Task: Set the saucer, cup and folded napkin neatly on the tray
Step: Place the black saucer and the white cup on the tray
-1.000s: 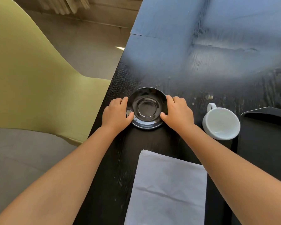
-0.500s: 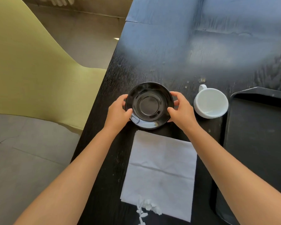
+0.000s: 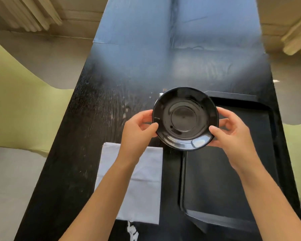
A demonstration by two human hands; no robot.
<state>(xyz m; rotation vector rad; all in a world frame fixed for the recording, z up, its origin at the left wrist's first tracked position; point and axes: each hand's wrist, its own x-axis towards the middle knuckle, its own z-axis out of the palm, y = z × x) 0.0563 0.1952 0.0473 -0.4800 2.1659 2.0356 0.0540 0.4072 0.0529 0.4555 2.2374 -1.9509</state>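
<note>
Both hands share one grip on the black saucer (image 3: 185,118): the left hand (image 3: 138,130) pinches its left rim between thumb and fingers, and the right hand (image 3: 233,134) clamps the right rim the same way. The saucer is held level above the near-left corner of the black tray (image 3: 221,185). A white sliver of the cup (image 3: 161,94) peeks past the saucer's far-left edge. The folded napkin (image 3: 146,181) lies flat on the dark desk (image 3: 87,136), just left of the tray.

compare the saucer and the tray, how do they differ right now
The saucer is round and glossy; the tray is rectangular with rounded corners and looks duller. The saucer is held by the left hand and right hand; the tray lies flat on the table. The saucer is much smaller and overlaps the tray's far left corner in view. Both are black.
</note>
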